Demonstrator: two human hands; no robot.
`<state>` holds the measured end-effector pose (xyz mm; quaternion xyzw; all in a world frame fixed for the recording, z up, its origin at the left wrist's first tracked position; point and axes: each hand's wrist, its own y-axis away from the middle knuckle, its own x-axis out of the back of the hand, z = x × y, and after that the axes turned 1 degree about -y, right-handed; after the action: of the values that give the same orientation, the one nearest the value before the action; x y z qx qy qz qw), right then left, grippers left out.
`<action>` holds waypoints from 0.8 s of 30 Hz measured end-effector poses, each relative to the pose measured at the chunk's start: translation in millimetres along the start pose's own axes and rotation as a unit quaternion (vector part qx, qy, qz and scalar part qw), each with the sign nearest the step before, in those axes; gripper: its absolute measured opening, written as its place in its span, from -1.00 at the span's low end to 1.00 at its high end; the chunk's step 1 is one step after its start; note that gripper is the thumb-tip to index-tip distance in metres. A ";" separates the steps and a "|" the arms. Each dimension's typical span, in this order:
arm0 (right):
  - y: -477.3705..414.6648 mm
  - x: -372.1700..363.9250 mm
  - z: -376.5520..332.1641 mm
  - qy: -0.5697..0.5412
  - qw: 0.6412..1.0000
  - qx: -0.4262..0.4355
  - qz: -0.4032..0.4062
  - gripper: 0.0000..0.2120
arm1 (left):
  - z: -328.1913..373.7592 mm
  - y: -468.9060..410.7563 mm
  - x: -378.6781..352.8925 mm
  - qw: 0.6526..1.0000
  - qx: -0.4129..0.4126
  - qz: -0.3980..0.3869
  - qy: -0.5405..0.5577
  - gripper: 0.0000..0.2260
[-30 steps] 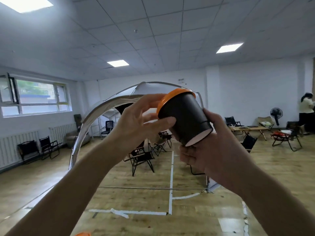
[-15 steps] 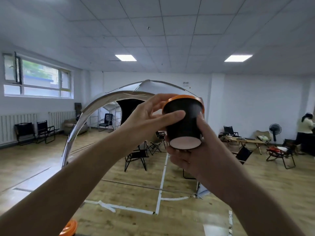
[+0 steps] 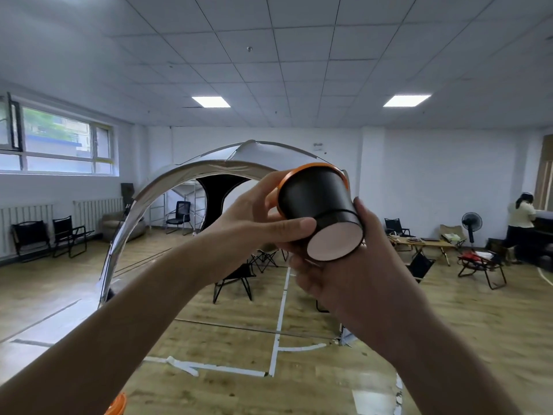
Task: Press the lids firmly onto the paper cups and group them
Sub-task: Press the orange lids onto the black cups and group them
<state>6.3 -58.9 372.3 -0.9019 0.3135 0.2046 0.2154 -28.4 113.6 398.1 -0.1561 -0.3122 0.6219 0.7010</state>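
While the right hand [image 3: 344, 280] cups the black cup [image 3: 320, 205] btm toward us, left hand [image 3: 257, 223] pinches its orange lid [image 3: 311, 168] rim, prob. to seat it.

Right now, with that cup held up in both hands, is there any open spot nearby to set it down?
No table shows. Bare wood floor lies open below the arms, bordered by the white tape lines and the tent arch. It is crowded mid-room around the folding chairs. Both the left hand and right hand grip the black cup.
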 end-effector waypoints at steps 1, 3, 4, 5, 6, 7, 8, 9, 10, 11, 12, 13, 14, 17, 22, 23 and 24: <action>1.8 0.2 -1.0 0.001 1.000 -0.003 0.003 -0.29 | -1.1 0.0 -1.2 1.000 0.001 0.001 0.006 -0.38; 5.4 3.1 -0.6 0.018 1.000 -0.015 0.003 -0.27 | -0.9 0.6 -3.3 1.000 0.004 0.005 0.004 -0.42; 6.9 5.0 0.1 0.030 0.999 -0.021 0.003 -0.23 | -0.4 1.1 -3.7 1.000 0.005 0.006 -0.003 -0.42; 8.2 5.9 0.9 0.042 0.999 -0.020 0.004 -0.19 | -0.2 1.0 -3.9 1.000 0.005 0.005 -0.012 -0.43; 8.7 6.6 2.2 0.050 0.999 -0.013 0.006 -0.17 | -0.3 0.5 -4.2 1.000 0.007 0.003 -0.019 -0.43; 9.3 5.9 3.1 0.051 0.999 -0.003 0.007 -0.19 | -0.9 -0.5 -5.2 1.000 0.011 0.002 -0.021 -0.45; 8.6 4.9 4.0 0.044 0.999 0.006 0.010 -0.24 | -1.8 -1.5 -6.8 1.000 0.014 0.004 -0.013 -0.48; 7.6 3.3 4.9 0.031 0.999 0.012 0.014 -0.28 | -2.5 -2.1 -8.1 1.000 0.016 0.011 0.003 -0.51; 6.3 2.7 5.5 0.019 1.000 0.014 0.016 -0.30 | -3.3 -2.3 -8.7 1.000 0.014 0.019 0.019 -0.54; 4.8 1.9 6.0 0.010 1.000 0.012 0.015 -0.29 | -4.4 -2.1 -8.2 0.999 0.011 0.027 0.023 -0.54; 3.1 3.6 7.0 0.005 1.000 0.011 0.016 -0.28 | -5.2 -1.7 -7.0 0.999 0.009 0.034 0.011 -0.55; 2.3 5.2 8.2 0.007 1.000 0.012 0.021 -0.27 | -5.4 -1.0 -5.9 0.999 0.009 0.040 -0.009 -0.55; 1.8 7.6 9.8 0.014 0.999 0.015 0.032 -0.27 | -5.5 -0.5 -4.9 0.999 0.009 0.044 -0.031 -0.55; 2.2 10.8 15.4 0.054 0.996 0.040 0.058 -0.25 | -4.5 -2.4 -6.9 0.995 0.018 0.057 -0.081 -0.52; 4.8 1.0 16.6 -0.006 0.999 0.014 0.052 -0.34 | -8.3 -3.8 -7.5 0.999 0.038 0.016 0.011 -0.49; 4.8 0.2 16.2 -0.012 0.999 0.003 0.049 -0.33 | -9.9 -3.3 -7.8 0.998 0.037 0.008 0.043 -0.49; 4.6 0.2 16.3 -0.012 0.999 -0.002 0.047 -0.33 | -11.8 -2.9 -8.1 0.997 0.034 0.005 0.066 -0.49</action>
<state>-0.3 -53.8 357.6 -0.8841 0.3523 0.2261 0.2075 -19.0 107.2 389.0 -0.1739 -0.2431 0.6243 0.7217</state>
